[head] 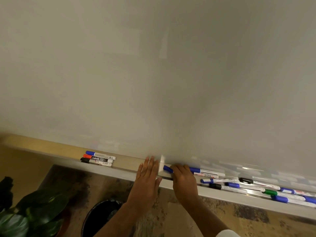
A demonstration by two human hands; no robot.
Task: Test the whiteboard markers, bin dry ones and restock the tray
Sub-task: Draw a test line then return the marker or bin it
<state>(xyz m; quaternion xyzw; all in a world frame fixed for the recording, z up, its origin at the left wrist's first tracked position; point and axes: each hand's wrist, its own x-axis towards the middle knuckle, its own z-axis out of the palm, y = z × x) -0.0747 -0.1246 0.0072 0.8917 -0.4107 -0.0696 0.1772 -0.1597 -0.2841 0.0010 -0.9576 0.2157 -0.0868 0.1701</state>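
A long marker tray point(119, 171) runs along the bottom of the whiteboard point(153, 74). Three markers lie together on its left part: blue point(100, 154), red point(98, 158) and black point(96, 162). Several markers, mostly blue with a green one point(271, 192) and black ones, are heaped on the right part. My right hand point(183, 180) is closed around a blue-capped marker point(168, 169) on the tray. Just left of it, my left hand point(147, 177) rests flat on the tray edge with fingers extended and holds nothing.
A black bin point(100, 218) lined with a bag stands on the floor below the tray, under my left forearm. A green leafy plant point(34, 212) fills the lower left corner. The patterned floor shows beneath the tray.
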